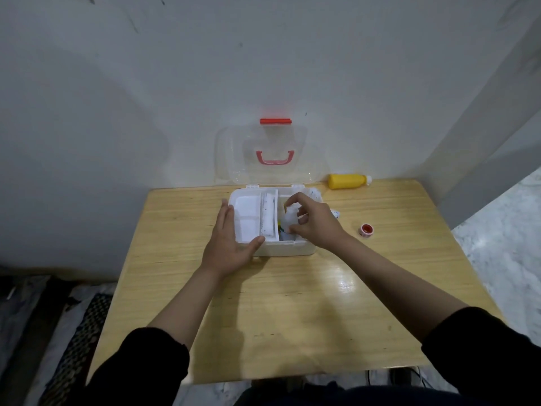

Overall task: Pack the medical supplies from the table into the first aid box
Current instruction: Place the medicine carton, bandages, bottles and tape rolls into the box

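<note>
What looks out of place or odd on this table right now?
The yellow bottle lies on its side at the table's far edge, right of the open first aid box. No spill shows. A small red-centred roll sits alone, right of the box. Neither is packed yet.

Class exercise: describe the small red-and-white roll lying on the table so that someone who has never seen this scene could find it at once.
Start at the wooden table and find the open white first aid box near its far edge. Look to the right of the box, past the right hand: the tape roll lies alone on bare wood. It is small, round and red-centred, unlike the long yellow bottle lying by the wall.
</note>
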Action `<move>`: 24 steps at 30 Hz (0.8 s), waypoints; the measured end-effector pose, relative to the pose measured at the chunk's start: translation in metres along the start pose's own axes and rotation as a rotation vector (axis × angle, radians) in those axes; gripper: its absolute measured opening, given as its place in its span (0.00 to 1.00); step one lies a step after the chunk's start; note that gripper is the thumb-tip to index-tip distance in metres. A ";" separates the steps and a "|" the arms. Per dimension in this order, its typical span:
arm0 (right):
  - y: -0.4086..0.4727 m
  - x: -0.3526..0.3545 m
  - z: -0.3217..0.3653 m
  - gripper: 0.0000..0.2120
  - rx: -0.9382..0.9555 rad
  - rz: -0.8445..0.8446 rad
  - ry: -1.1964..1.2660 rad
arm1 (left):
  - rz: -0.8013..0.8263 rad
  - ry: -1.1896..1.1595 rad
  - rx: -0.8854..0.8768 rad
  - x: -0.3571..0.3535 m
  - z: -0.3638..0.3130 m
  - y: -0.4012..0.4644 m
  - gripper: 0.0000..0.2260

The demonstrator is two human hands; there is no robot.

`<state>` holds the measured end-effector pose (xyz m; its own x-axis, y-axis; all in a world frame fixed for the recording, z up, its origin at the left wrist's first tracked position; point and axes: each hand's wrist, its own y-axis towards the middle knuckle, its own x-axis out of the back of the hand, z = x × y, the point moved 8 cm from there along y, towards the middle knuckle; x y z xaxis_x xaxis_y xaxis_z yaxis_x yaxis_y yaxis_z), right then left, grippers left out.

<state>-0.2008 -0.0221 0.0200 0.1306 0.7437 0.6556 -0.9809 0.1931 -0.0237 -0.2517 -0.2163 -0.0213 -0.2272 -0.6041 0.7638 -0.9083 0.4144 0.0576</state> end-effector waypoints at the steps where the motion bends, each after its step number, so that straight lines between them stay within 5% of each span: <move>1: 0.000 0.000 0.000 0.19 -0.007 -0.001 -0.004 | -0.001 -0.005 -0.005 0.000 0.000 0.000 0.46; 7: 0.002 0.002 0.004 0.13 -0.004 0.041 -0.013 | -0.009 -0.016 -0.021 0.001 -0.001 0.000 0.46; 17: -0.004 0.010 0.005 0.19 0.005 0.106 0.163 | -0.007 -0.026 -0.035 0.002 -0.003 -0.001 0.46; 24: 0.016 0.080 -0.043 0.10 -0.093 -0.355 0.284 | -0.013 -0.018 0.003 0.002 -0.003 -0.002 0.50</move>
<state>-0.1998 0.0681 0.0402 0.5030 0.7643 0.4035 -0.8528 0.5146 0.0884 -0.2492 -0.2167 -0.0183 -0.2215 -0.6215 0.7514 -0.9122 0.4044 0.0656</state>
